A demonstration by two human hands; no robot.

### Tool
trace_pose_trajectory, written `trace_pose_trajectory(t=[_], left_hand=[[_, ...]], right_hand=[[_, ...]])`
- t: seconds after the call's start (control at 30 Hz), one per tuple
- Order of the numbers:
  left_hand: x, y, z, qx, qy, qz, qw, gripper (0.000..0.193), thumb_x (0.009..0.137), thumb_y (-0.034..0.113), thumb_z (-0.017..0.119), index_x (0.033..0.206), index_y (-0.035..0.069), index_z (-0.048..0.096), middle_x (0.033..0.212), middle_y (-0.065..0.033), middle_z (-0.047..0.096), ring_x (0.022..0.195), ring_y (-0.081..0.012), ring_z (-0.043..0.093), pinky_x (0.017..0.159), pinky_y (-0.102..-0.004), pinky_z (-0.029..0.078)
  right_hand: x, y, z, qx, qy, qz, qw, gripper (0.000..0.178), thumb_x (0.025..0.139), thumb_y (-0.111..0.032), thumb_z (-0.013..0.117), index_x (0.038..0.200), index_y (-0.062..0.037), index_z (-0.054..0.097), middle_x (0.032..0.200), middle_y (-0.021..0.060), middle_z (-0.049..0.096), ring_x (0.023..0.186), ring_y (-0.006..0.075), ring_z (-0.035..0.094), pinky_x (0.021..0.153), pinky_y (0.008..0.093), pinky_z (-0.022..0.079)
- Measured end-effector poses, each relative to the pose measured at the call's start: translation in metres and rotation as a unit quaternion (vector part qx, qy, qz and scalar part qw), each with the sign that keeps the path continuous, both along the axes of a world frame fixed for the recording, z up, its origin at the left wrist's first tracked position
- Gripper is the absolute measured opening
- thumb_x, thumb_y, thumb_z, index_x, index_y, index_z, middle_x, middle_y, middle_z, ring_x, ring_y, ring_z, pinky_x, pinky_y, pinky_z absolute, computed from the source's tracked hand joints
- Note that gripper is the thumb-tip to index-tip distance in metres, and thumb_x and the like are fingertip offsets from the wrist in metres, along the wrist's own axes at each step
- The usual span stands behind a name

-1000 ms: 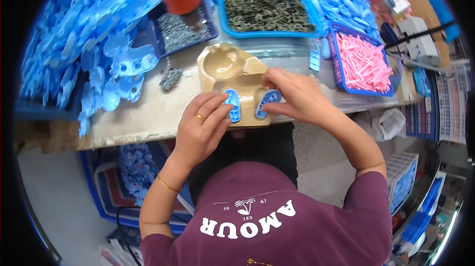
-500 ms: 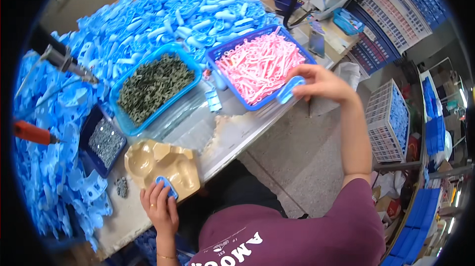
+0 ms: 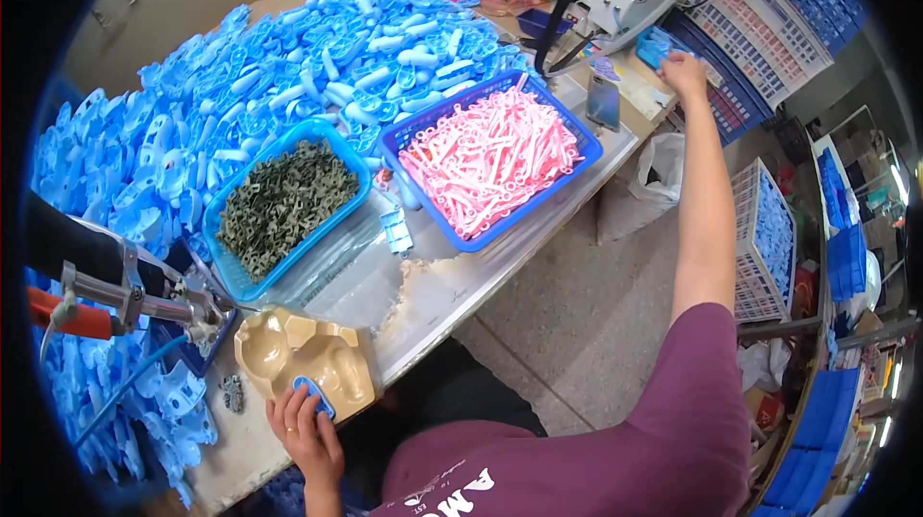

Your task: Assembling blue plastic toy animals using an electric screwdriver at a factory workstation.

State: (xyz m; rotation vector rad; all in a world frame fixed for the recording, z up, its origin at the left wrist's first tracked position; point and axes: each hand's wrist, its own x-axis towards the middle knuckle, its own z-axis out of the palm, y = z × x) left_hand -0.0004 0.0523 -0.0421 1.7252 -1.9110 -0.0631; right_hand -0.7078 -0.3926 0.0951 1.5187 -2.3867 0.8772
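My left hand (image 3: 306, 429) is at the near edge of a glossy tan moulded holder (image 3: 322, 360), its fingers closed on a small oval blue plastic piece (image 3: 315, 396). With my arm stretched out to the far right, my right hand (image 3: 682, 74) is at a small light-blue basket (image 3: 656, 46). Its fingers are curled together, and whatever they hold is hidden. Between the two hands stand a dark-blue basket (image 3: 392, 154) full of pink plastic strips (image 3: 495, 160) and a light-blue tray (image 3: 219, 264) of small dark-green parts (image 3: 284, 205).
A large heap of blue plastic shells (image 3: 288, 75) covers the table's far and left sides. An electric screwdriver (image 3: 77, 315) hangs at left on a metal arm (image 3: 125, 291). A phone (image 3: 604, 102) stands beyond the pink strips. On the floor at right is a white crate (image 3: 760, 238).
My right hand has moved from beside the pink strips out to the small far-right basket; the blue piece it held no longer shows. The screwdriver's arm appears nearer. My left hand keeps its piece.
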Motion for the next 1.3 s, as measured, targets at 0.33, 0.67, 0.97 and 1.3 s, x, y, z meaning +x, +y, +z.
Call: trace_pose_trajectory(t=[0.33,0.67,0.97,1.3], left_hand=[[-0.004,0.003,0.01,0.016,0.006,0.017,1.0,0.026,0.089,0.003,0.061,0.115,0.006,0.062,0.128,-0.013,0.063,0.126,-0.0359,0.053,0.118,-0.0548,0.028],[-0.011,0.003,0.009,0.004,0.02,0.04,0.999,0.027,0.086,0.002,0.065,0.113,0.007,0.065,0.125,-0.0119,0.065,0.124,-0.0346,0.056,0.116,-0.0551,0.031],[-0.005,0.002,0.003,-0.015,0.035,0.022,0.999,0.029,0.084,0.005,0.066,0.113,0.008,0.065,0.125,-0.0106,0.065,0.122,-0.0338,0.057,0.113,-0.0546,0.033],[-0.006,0.001,-0.002,-0.019,0.043,0.022,0.999,0.03,0.083,0.005,0.067,0.113,0.009,0.066,0.126,-0.0093,0.065,0.121,-0.0323,0.057,0.114,-0.053,0.032]], right_hand=[[0.379,0.098,0.017,0.409,-0.146,0.625,0.649,0.028,0.098,-0.026,0.064,0.113,-0.0027,0.069,0.091,0.006,0.073,0.078,0.0151,0.071,0.069,0.0308,0.057],[0.57,-0.048,-0.077,0.001,0.086,0.549,0.831,0.031,0.085,-0.009,0.063,0.113,-0.0179,0.073,0.115,0.0102,0.07,0.11,0.0335,0.067,0.089,0.0456,0.055],[0.599,-0.057,-0.075,-0.023,0.279,0.453,0.847,0.017,0.084,-0.013,0.065,0.098,-0.0104,0.074,0.11,0.0128,0.069,0.106,0.032,0.069,0.085,0.0504,0.057],[0.643,-0.053,-0.093,0.059,0.217,0.54,0.811,0.033,0.093,-0.043,0.064,0.108,-0.0138,0.07,0.116,0.0101,0.066,0.107,0.0349,0.066,0.086,0.0497,0.055]])
